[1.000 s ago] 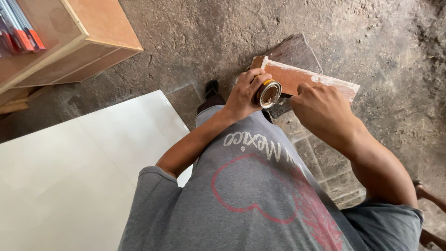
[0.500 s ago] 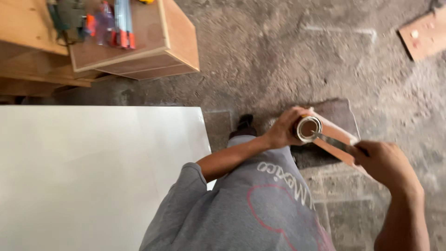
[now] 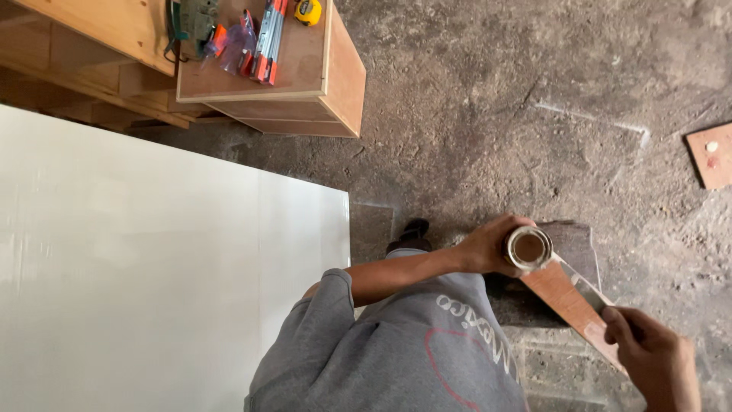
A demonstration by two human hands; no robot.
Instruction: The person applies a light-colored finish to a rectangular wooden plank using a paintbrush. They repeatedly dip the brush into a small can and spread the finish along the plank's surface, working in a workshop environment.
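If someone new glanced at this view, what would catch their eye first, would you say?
Probably the big white panel filling the left side, then the left hand at centre right gripping a small open tin of brown stuff, held against a reddish wooden strip. The right hand grasps that strip's lower end at bottom right. At the top, a wooden box carries a yellow tape measure and other tools.

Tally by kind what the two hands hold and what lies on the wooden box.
Open round tin, in the left hand: 1
Reddish wood strip, in the right hand: 1
Yellow tape measure, on the wooden box: 1
Total: 3, leaving out the box's tangled hand tools.
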